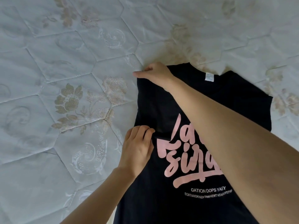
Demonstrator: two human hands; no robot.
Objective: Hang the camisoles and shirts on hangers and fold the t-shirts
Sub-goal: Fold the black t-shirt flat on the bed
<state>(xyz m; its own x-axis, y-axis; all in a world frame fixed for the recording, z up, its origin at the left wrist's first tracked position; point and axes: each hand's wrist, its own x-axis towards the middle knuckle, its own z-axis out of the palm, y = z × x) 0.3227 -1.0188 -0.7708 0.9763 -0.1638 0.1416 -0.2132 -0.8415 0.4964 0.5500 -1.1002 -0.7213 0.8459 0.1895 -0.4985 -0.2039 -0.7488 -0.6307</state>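
Note:
A black t-shirt (186, 97) with pink lettering lies spread on a quilted mattress, collar and white label pointing away from me. My right hand (153, 72) reaches across the shirt and pinches its far left shoulder corner. My left hand (137, 147) rests on the shirt's left edge at mid-height, fingers curled onto the fabric there. The sleeves look tucked in, so the shirt shows straight sides. My right forearm hides part of the print.
The pale quilted mattress (64, 78) with beige flower patterns surrounds the shirt on the left and far sides. No hangers or other garments are in view.

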